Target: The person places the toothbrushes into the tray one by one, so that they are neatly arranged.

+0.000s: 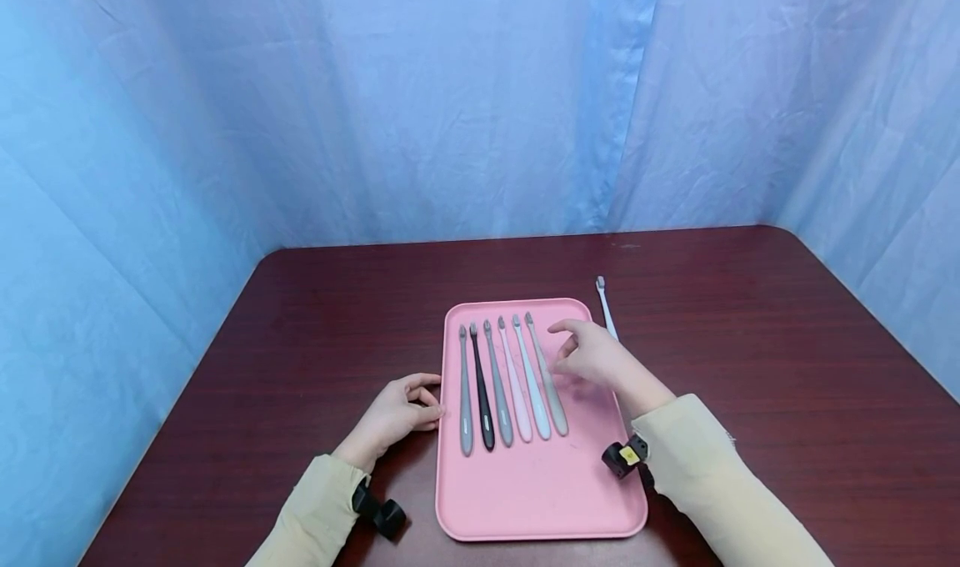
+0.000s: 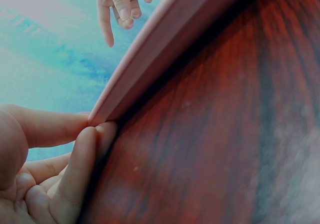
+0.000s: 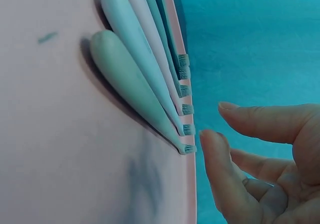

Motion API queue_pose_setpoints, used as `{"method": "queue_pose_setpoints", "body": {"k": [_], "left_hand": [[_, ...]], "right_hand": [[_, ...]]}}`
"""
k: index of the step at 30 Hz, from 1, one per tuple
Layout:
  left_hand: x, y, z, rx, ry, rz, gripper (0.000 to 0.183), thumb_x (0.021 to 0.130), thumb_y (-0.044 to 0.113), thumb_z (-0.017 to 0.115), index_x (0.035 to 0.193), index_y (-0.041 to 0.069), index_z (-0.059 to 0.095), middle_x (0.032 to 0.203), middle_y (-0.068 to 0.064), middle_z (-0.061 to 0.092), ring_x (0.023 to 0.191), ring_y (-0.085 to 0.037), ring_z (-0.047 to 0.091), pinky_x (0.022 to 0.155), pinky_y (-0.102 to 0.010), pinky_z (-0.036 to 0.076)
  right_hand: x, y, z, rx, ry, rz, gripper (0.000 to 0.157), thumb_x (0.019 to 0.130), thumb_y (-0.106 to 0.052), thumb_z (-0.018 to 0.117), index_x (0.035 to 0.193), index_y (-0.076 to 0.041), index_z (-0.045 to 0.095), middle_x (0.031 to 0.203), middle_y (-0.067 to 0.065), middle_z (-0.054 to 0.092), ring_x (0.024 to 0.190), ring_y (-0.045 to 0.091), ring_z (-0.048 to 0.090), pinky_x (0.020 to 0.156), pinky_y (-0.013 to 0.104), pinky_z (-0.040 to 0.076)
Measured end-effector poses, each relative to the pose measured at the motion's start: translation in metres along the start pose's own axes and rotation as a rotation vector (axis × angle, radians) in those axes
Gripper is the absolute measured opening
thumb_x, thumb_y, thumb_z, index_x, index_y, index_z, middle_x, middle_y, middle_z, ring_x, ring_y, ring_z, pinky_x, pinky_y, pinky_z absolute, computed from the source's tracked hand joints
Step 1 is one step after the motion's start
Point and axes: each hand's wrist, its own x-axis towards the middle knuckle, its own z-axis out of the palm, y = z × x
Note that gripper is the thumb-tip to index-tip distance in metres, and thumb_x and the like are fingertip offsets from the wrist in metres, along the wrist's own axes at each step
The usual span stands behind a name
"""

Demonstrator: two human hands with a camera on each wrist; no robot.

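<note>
My left hand [image 1: 397,413] pinches the left rim of a pink tray [image 1: 525,500]; in the left wrist view its thumb and fingers [image 2: 82,159] meet at the tray's edge. Several toothbrushes lie side by side on the tray, heads away from me: a grey one [image 1: 466,408], a black one [image 1: 482,392], another grey one [image 1: 497,388], a pink one [image 1: 516,383], a pale blue one [image 1: 532,383] and a grey-beige one [image 1: 550,383]. Over the tray's right side hovers my right hand [image 1: 596,354], thumb and index finger apart, holding nothing, beside the grey-beige toothbrush.
A white toothbrush [image 1: 606,308] lies on the dark red wooden table [image 1: 337,317] just beyond the tray's right edge, its lower part hidden by my right hand. Blue curtains [image 1: 465,117] hang behind the table and at both sides.
</note>
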Motion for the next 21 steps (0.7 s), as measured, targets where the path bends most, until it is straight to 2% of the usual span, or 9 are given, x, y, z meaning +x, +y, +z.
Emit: {"method": "queue_pose_setpoints", "body": {"k": [5,14,21], "left_hand": [[-0.001,0.000,-0.001,0.002,-0.009,0.012,0.049,0.085,-0.004,0.062,0.130,-0.012,0.045,0.076,-0.003,0.059,0.068,-0.007,0.059,0.069,-0.027,0.058],[0.001,-0.002,0.000,0.005,0.007,-0.001,0.048,0.085,-0.005,0.063,0.130,-0.009,0.047,0.075,-0.003,0.059,0.069,-0.008,0.060,0.069,-0.027,0.058],[-0.001,-0.001,-0.001,0.011,0.016,-0.016,0.049,0.085,-0.004,0.063,0.131,-0.009,0.047,0.076,-0.005,0.060,0.070,-0.009,0.060,0.071,-0.029,0.058]], "right_hand": [[-0.001,0.002,-0.005,0.072,-0.012,0.042,0.060,0.080,-0.002,0.068,0.135,0.004,0.045,0.083,0.010,0.060,0.063,0.017,0.059,0.056,0.031,0.057],[-0.001,0.009,-0.015,0.069,0.051,0.077,0.059,0.081,-0.005,0.070,0.134,0.002,0.046,0.081,0.009,0.060,0.061,0.017,0.058,0.057,0.033,0.058],[0.000,0.018,-0.025,0.101,0.075,0.084,0.059,0.082,-0.006,0.068,0.134,0.006,0.044,0.086,0.013,0.061,0.070,0.021,0.061,0.063,0.037,0.059]]}}
